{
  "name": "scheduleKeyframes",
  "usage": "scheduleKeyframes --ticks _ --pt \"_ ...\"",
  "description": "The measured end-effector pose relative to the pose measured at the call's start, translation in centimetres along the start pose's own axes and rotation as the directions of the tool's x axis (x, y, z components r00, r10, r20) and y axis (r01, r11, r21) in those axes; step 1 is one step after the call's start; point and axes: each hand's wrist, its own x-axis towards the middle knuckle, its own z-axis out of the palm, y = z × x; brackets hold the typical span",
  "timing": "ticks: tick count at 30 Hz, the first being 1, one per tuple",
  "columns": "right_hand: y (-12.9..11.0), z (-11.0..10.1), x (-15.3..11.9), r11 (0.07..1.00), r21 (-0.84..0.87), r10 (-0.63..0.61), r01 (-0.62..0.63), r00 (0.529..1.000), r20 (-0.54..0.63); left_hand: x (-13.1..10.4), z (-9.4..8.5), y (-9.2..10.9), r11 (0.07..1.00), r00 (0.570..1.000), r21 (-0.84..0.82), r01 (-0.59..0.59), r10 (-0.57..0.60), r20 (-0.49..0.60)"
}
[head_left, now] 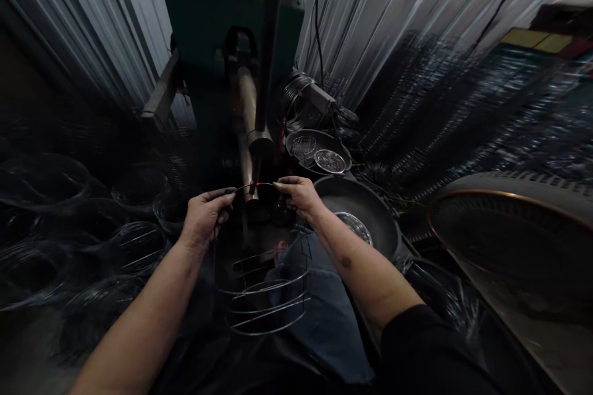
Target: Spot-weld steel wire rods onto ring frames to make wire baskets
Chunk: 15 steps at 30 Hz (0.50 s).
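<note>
Between my two hands a wire basket frame (pixel 266 286) hangs from its rim, its several thin hoops showing below. My left hand (pixel 208 213) pinches the rim wire on the left, thumb and fingers pressed together. On the other side my right hand (pixel 299 194) grips the same rim, fingers closed. The top of the wire lies at the tip of a spot welder's lower arm (pixel 251 188), just under the upper electrode (pixel 260 143). A small red glow shows where wire and electrode meet. Dark surroundings hide much of the frame's far side.
Stacked wire baskets (pixel 134 244) lie at the left. To the right, a dark round pan (pixel 380 210) and a smaller tray (pixel 296 147) hold round wire grids. A large fan-like round guard (pixel 509 194) stands farther right. Wire coils (pixel 296 92) sit behind.
</note>
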Motion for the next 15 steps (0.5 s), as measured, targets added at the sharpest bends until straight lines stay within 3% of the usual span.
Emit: scheduleKeyframes --ticks 10,13,15 --pt "0.0 -0.2 -0.2 1.0 -0.022 0.007 -0.007 1.0 0.006 0.3 -0.5 -0.7 0.996 1.0 -0.084 0.025 -0.025 0.0" --pt "-0.3 0.1 -0.6 0.999 -0.037 0.012 -0.012 1.0 -0.004 0.1 -1.1 -2.0 0.989 0.997 -0.143 0.028 -0.038 -0.068" --pt "-0.7 0.3 -1.2 0.998 -0.067 0.01 -0.011 1.0 -0.02 -1.3 -2.0 -3.5 0.982 0.988 -0.188 0.024 -0.052 -0.146"
